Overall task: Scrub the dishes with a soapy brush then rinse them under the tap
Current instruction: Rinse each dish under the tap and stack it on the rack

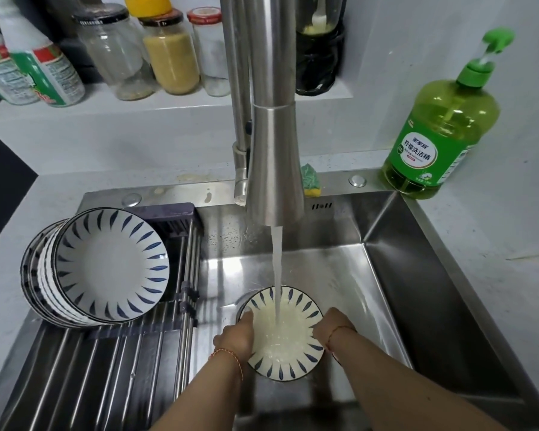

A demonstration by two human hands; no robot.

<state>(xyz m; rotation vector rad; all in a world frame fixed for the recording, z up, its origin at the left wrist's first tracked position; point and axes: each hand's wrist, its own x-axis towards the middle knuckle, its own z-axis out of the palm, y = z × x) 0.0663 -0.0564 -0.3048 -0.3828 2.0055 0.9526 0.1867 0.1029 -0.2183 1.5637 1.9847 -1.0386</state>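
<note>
Water from the tap strikes the bowl low in the sink, at the lower centre of the frame. Left hand and right hand each hold a grip on opposite rims, fingers curled over the edge. Risks, as I judge them: a wet rim could slip and knock the steel, and the hard stream may splash out over the surface. The leaning stack at left could slide off the rack.

Counted: one bowl under water; several stacked, exact number unclear; one soap bottle; one sponge; no brush visible.
</note>
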